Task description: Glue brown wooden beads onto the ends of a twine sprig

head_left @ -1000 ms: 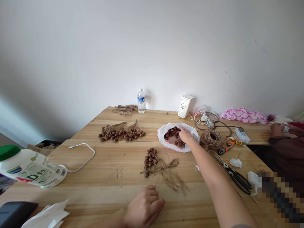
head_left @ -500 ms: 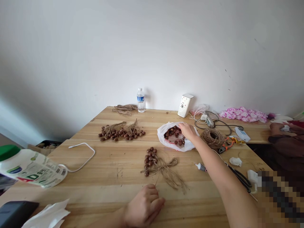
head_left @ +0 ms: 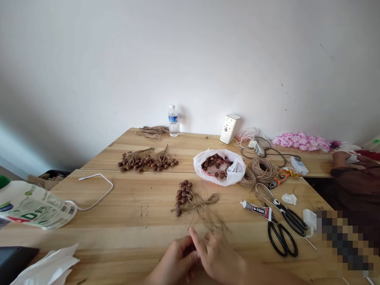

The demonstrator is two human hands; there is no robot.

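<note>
My left hand (head_left: 177, 258) is closed low at the front of the table, with a thin strand of twine running from it. My right hand (head_left: 218, 253) meets it, fingers bent together; whatever lies between its fingertips is hidden. Just beyond them lies a cluster of round brown nuts (head_left: 184, 194) tied on twine, with a looped, frayed bundle of twine ends (head_left: 208, 208) on its right. A white plastic bag (head_left: 234, 174) stands open behind, with loose brown nuts (head_left: 215, 163) inside.
Finished-looking nut bunches (head_left: 148, 160) lie at the back left, near a water bottle (head_left: 173, 122). On the right are a glue tube (head_left: 257, 210), scissors (head_left: 282, 237), twine coils (head_left: 263, 170) and pliers (head_left: 277, 181). A large white bottle (head_left: 38, 206) stands left. Another person's arm (head_left: 353, 162) shows far right.
My right hand has come out of the plastic bag and back toward me, and now meets my left hand. The glue tube and scissors it covered are in view.
</note>
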